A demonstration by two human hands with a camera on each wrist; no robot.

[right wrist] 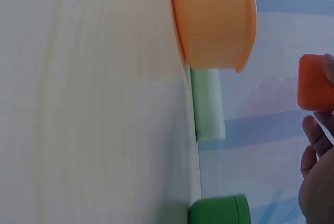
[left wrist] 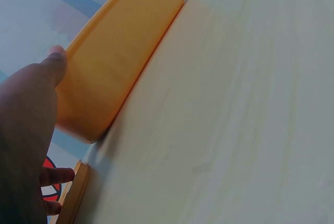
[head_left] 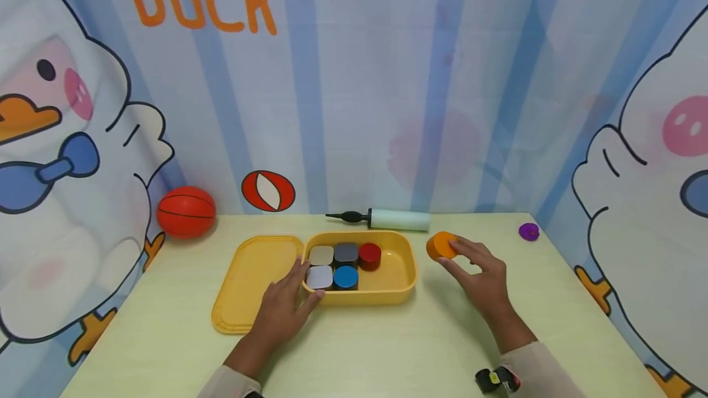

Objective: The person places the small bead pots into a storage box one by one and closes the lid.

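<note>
My right hand [head_left: 487, 278] pinches a small orange round jar [head_left: 437, 247] between thumb and fingers, raised just right of the yellow box [head_left: 362, 298]. In the right wrist view the orange jar [right wrist: 313, 83] shows rounded edges and a seam. My left hand [head_left: 284, 309] rests at the box's front left corner, its thumb at the front rim and its fingers along the left side. Inside the box, at the left and middle, stand beige [head_left: 321, 255], grey [head_left: 346, 253], red [head_left: 370, 255], white [head_left: 319, 277] and blue [head_left: 345, 277] small pieces.
A flat yellow lid [head_left: 243, 287] lies left of the box, partly under my left hand. Behind stand a pale green hand pump [head_left: 398, 220] and a red ball [head_left: 186, 212]. A purple piece [head_left: 528, 231] lies back right. A green jar [right wrist: 216, 211] shows in the right wrist view.
</note>
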